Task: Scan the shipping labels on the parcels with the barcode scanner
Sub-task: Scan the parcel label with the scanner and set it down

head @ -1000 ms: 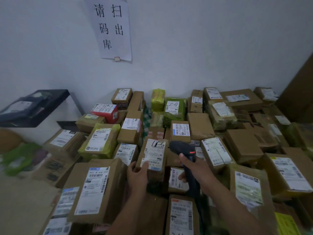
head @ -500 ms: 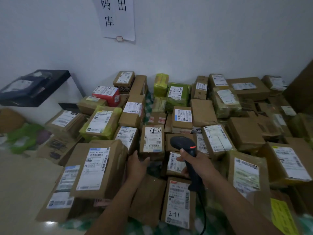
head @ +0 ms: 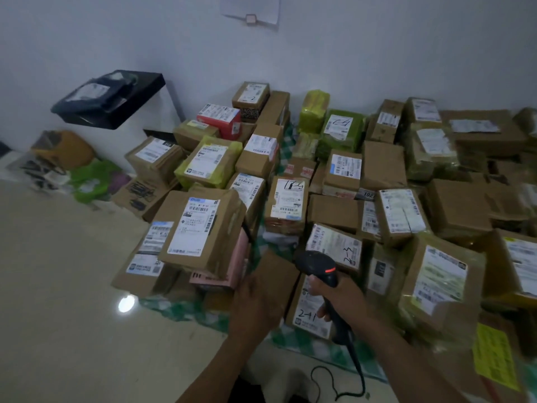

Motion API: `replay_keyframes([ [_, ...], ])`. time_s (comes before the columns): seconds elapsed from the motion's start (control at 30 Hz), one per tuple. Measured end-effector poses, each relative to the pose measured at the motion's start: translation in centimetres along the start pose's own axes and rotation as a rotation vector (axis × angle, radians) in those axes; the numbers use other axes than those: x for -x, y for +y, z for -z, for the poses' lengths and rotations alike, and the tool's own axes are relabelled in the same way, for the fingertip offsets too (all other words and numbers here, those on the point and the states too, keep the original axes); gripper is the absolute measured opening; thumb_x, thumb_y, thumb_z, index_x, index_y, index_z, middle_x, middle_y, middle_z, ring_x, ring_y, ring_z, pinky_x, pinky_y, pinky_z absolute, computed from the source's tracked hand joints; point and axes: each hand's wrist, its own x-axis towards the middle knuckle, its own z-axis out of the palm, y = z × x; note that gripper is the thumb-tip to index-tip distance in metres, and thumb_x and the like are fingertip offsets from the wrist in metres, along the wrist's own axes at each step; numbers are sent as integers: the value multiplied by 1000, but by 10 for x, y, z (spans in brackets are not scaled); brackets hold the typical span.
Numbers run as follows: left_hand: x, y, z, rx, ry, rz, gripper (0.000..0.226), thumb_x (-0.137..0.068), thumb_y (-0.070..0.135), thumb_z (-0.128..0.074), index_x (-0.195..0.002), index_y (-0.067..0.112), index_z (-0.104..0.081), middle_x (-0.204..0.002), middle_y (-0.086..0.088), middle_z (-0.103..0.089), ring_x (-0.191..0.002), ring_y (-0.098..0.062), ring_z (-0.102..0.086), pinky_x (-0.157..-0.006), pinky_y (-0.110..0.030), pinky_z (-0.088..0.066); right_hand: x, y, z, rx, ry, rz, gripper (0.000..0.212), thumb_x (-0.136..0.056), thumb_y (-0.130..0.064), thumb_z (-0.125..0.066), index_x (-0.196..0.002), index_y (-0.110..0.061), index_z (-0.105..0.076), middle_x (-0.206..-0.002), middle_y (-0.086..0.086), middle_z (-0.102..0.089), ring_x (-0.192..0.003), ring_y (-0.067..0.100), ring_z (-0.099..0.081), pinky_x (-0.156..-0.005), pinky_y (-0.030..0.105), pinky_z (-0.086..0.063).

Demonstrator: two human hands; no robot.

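Note:
Many cardboard and green-wrapped parcels with white shipping labels lie packed together on a green checked cloth (head: 293,341). My right hand (head: 344,298) grips the handle of the black barcode scanner (head: 316,264), whose head points away over the parcel marked 2-3 (head: 334,245). Under that hand lies the parcel marked 2-41 (head: 306,315). My left hand (head: 257,301) grips the near left side of a plain brown box (head: 277,271) with no label showing. The parcel marked 1-24 (head: 287,199) lies flat beyond it.
The scanner cable (head: 353,370) trails down towards me. A stack of labelled boxes (head: 200,228) stands just left of my left hand. Bare floor (head: 72,286) lies to the left. A black tray (head: 110,97) sticks out from the wall.
My left hand let go of the 1-24 parcel, which now lies flat, and came down onto the plain brown box. The scanner drew back towards me; the view tilted down.

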Motion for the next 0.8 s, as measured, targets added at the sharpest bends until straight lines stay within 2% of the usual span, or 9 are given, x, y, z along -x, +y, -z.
replay_keyframes([
  [0.13,-2,2,-3,-89,-43,54,118,-71,69,-68,-155,5,-15,-157,-15,-23,-142,-31,-32,-112,-32,-30,7,16,-4,90,4,-73,20,-91,-34,-66,-93,-14,-64,-79,11,-73,-46,20,-62,-50,30,-53],
  [0.23,-6,-2,-7,-161,23,-11,126,-50,71,-80,-144,-2,-40,-135,-24,-50,-117,-39,-58,-93,-39,-50,12,23,-9,135,43,-95,26,-91,-35,-66,-92,-9,-66,-68,7,-72,-45,16,-62,-46,24,-50],
  [0.27,-5,-1,-4,-158,38,-17,124,-52,70,-80,-145,-1,-39,-133,-23,-51,-116,-38,-58,-93,-38,-50,14,24,-11,118,59,-91,26,-91,-35,-66,-92,-9,-66,-68,7,-71,-43,15,-61,-45,23,-49],
  [0.33,0,4,5,-127,-26,24,118,-67,64,-73,-154,7,-19,-148,-19,-33,-134,-34,-39,-108,-36,-35,16,23,-14,64,87,-78,25,-91,-33,-66,-94,-8,-66,-71,13,-71,-43,14,-61,-46,25,-50],
  [0.43,6,4,20,76,14,27,113,-74,56,-70,-157,17,-5,-156,-12,-15,-143,-29,-19,-116,-37,-24,21,19,-15,-64,149,-50,23,-91,-30,-66,-100,-9,-65,-87,20,-73,-45,19,-61,-49,29,-50],
  [0.53,15,12,46,456,16,23,108,-76,48,-75,-157,31,-6,-154,2,-14,-142,-21,-23,-116,-40,-32,30,9,-16,-240,247,-55,31,-91,-35,-64,-101,-6,-67,-84,14,-75,-50,22,-62,-54,33,-55],
  [0.6,18,19,65,617,-12,-18,99,-75,48,-76,-155,38,-18,-148,8,-25,-134,-14,-34,-110,-39,-41,37,-1,-17,-433,270,-83,37,-91,-40,-61,-98,-5,-69,-81,17,-74,-62,29,-68,-65,41,-59],
  [0.7,25,26,91,946,-150,-121,73,-76,37,-76,-140,36,-43,-132,8,-56,-115,-12,-62,-90,-33,-57,46,-14,-23,-702,192,-36,42,-85,-45,-59,-102,-7,-63,-104,21,-72,-93,38,-71,-83,50,-56],
  [0.8,34,27,109,1102,-313,-181,61,-73,31,-73,-131,32,-51,-113,10,-72,-105,-11,-69,-80,-23,-56,54,-21,-33,-760,102,45,54,-84,-48,-54,-116,-5,-61,-113,18,-70,-104,36,-68,-89,52,-51],
])
